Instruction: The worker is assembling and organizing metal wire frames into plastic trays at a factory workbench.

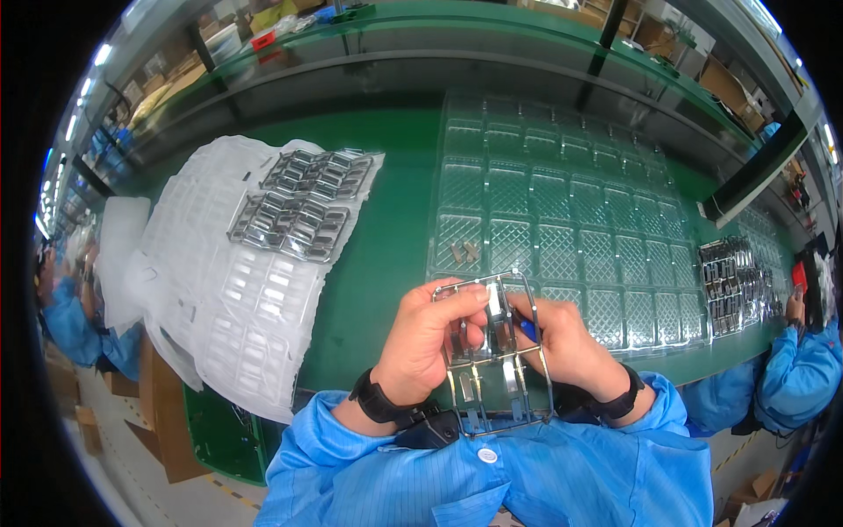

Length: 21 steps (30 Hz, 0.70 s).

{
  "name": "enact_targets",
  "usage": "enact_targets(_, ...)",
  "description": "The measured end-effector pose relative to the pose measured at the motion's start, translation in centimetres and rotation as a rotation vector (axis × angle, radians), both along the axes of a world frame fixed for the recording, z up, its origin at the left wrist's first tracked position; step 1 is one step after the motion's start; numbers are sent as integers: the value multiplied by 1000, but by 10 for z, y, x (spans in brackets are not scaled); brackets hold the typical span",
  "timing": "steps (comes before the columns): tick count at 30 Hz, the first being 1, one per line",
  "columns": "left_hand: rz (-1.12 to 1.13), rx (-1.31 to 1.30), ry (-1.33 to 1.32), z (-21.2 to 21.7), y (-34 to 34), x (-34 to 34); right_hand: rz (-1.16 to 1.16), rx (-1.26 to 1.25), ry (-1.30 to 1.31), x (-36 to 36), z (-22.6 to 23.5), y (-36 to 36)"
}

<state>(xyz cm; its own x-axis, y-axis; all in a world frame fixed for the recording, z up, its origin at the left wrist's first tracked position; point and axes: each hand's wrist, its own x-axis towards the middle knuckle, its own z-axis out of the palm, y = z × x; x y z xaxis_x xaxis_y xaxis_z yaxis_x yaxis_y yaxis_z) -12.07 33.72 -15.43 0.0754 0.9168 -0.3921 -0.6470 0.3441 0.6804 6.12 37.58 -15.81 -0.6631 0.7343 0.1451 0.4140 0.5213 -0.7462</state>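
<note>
My left hand (421, 338) is closed on the left side of a rectangular plastic sprue frame (542, 378), its thumb pressed over the top part. Shiny chrome-coloured pieces (510, 376) hang on runners inside the frame, which is held up in front of my chest. My right hand (571, 344) is curled at the frame's other side around a small tool with a blue handle (528, 329); fingers and frame hide most of it. Just beyond both hands lies a clear compartment tray (553, 230). Several small loose pieces (464, 252) rest in one of its near-left pockets.
On the left a white foam sheet (189, 228) bears more chrome sprue frames (299, 206). Others (724, 285) lie at the tray's right. A dark post (760, 167) rises at the right of the green table (391, 211). Co-workers in blue (799, 369) sit at both sides.
</note>
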Motion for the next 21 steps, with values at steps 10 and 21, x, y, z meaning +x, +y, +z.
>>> enact_targets(10, -2, 1, -18, 1, -3, -3, -34, 60, -7, -6, -3, -4)
enact_targets(21, 26, 17, -30, -2, -4, -1, -31, 89, 31, -8, 0, -5)
